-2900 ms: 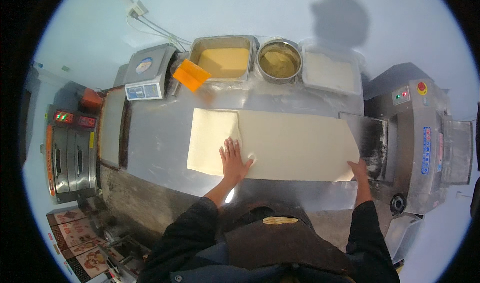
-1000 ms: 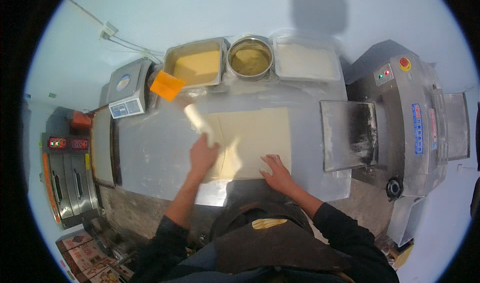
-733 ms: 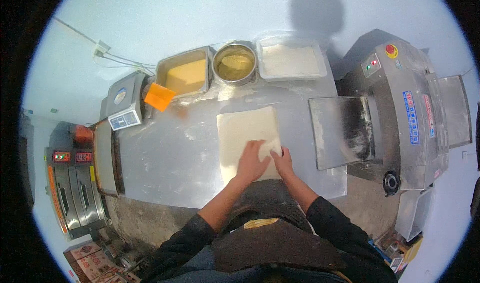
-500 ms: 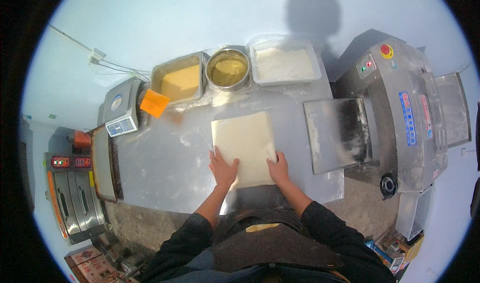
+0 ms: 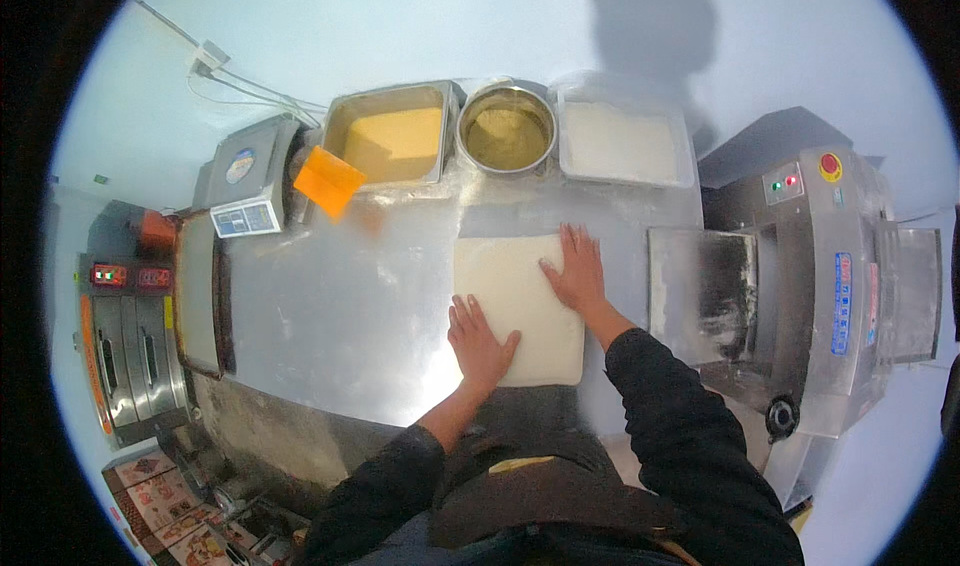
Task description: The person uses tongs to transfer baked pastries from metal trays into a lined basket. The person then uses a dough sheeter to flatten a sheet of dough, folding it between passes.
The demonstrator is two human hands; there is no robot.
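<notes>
A pale, flat, roughly rectangular slab of dough [image 5: 515, 296] lies on the metal table [image 5: 320, 316] in front of me. My left hand [image 5: 480, 344] rests on its left edge, low down, with the fingers stretched out and the thumb apart. Near the slab's upper right corner, my right hand [image 5: 577, 274] lies flat along the right edge, fingers spread and pointing away from me. Neither hand grips anything.
Along the wall stand a steel tray of yellow material [image 5: 395, 141], a round steel pot [image 5: 507, 136] and a tub of white powder [image 5: 625, 144]. An orange scraper [image 5: 328, 183] sits beside a scale [image 5: 247, 181]. A rolling machine [image 5: 815, 266] stands right; an oven [image 5: 128, 351] left.
My right hand has moved up the dough's right edge to its far corner and spread flat. My left hand stays by the left edge. The whole view has shifted a little.
</notes>
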